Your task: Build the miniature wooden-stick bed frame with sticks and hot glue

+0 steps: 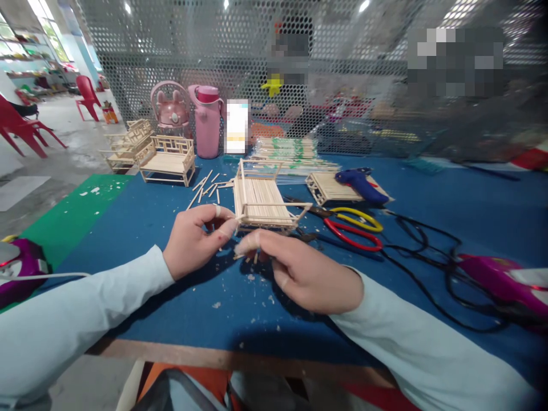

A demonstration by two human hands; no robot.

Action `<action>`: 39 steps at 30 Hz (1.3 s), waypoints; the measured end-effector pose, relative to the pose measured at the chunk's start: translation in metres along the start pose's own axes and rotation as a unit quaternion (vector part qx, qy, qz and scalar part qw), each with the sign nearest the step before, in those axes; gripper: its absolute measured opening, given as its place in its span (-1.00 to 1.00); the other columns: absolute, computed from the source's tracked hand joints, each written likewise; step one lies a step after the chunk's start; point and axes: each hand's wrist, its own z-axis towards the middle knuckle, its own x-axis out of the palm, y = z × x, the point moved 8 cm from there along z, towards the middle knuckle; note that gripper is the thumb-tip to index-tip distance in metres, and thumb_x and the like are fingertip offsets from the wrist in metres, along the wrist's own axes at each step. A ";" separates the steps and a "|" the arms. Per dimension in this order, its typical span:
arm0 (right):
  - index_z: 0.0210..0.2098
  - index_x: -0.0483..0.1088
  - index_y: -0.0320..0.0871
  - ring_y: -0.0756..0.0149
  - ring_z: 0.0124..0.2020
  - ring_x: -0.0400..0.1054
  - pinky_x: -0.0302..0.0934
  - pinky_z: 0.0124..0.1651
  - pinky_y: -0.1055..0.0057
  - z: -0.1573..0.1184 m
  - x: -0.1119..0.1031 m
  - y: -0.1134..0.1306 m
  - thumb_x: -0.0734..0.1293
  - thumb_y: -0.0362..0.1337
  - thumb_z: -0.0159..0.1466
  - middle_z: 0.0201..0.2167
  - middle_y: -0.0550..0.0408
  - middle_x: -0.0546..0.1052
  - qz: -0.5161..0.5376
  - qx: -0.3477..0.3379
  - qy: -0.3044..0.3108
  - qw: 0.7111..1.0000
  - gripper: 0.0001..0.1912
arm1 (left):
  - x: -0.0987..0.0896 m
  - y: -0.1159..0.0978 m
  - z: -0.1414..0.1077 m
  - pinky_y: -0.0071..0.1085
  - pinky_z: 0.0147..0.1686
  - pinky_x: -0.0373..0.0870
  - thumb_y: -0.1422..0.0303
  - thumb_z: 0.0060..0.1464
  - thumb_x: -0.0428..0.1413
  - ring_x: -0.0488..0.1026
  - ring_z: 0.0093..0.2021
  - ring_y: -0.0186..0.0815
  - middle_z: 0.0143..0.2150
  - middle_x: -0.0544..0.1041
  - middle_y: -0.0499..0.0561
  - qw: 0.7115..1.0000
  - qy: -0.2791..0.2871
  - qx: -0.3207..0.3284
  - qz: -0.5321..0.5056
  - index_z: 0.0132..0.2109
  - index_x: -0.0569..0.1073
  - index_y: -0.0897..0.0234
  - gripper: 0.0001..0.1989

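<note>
A miniature bench of pale wooden sticks (261, 197) stands in front of me, with a slatted seat and rails. My left hand (199, 234) pinches its near left corner between thumb and forefinger. Just in front of its near edge hovers my right hand (306, 268), its forefinger stretched to the left and its thumb apart below, with nothing visible between them. Small stick ends (256, 258) show beneath the right fingers. Pale wrapping covers some fingertips. Loose cut sticks (208, 185) lie scattered behind my left hand.
Red-handled scissors (353, 234) and yellow-handled pliers (357, 218) lie right of the bench. A blue glue gun (362, 185) rests on another stick piece (329, 191); black cables (423, 262) run rightward. Finished benches (166, 160), a pink bottle (208, 123) and bagged sticks (285, 151) stand behind.
</note>
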 end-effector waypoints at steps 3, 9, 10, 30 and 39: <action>-0.29 0.42 -0.18 0.43 -0.50 0.31 0.23 -0.41 0.49 -0.001 -0.015 -0.018 0.26 -0.38 0.15 -0.49 0.14 0.46 0.025 0.098 -0.123 0.987 -0.85 | 0.004 0.000 0.000 -0.55 -0.52 0.28 0.39 0.06 0.11 0.34 -0.55 -0.46 -0.53 0.53 -0.06 1.000 0.008 -0.005 -0.004 -0.40 0.50 0.34 -0.87; -0.33 0.52 -0.17 0.47 -0.66 0.25 0.17 -0.56 0.51 -0.005 -0.023 -0.042 0.29 -0.24 0.18 -0.62 0.20 0.48 0.074 0.185 -0.261 0.945 -0.82 | 0.018 -0.004 -0.002 -0.54 -0.47 0.31 0.41 0.05 0.13 0.39 -0.50 -0.44 -0.47 0.57 -0.04 0.999 0.044 -0.003 -0.025 -0.38 0.53 0.32 -0.89; -0.35 0.52 -0.16 0.47 -0.65 0.27 0.18 -0.54 0.50 -0.005 -0.024 -0.041 0.29 -0.25 0.18 -0.61 0.19 0.49 0.056 0.176 -0.271 0.945 -0.83 | 0.019 -0.003 -0.002 -0.53 -0.46 0.31 0.40 0.06 0.13 0.39 -0.50 -0.44 -0.47 0.56 -0.04 0.998 0.049 -0.008 -0.030 -0.37 0.53 0.32 -0.89; -0.31 0.57 -0.17 0.44 -0.66 0.30 0.24 -0.52 0.48 -0.007 -0.024 -0.054 0.29 -0.23 0.18 -0.61 0.16 0.52 0.025 0.217 -0.370 0.903 -0.78 | 0.033 0.027 0.015 -0.39 -0.20 0.33 0.39 0.07 0.13 0.41 -0.28 -0.35 -0.33 0.50 0.02 0.989 0.083 -0.054 -0.113 -0.30 0.51 0.33 -0.90; -0.31 0.56 -0.15 0.38 -0.59 0.36 0.25 -0.45 0.46 -0.006 -0.023 -0.051 0.27 -0.24 0.21 -0.62 0.15 0.52 -0.009 0.211 -0.368 0.905 -0.78 | 0.031 0.023 0.016 -0.41 -0.23 0.34 0.42 0.08 0.12 0.41 -0.31 -0.36 -0.36 0.50 -0.01 0.993 0.076 -0.038 -0.080 -0.32 0.51 0.29 -0.93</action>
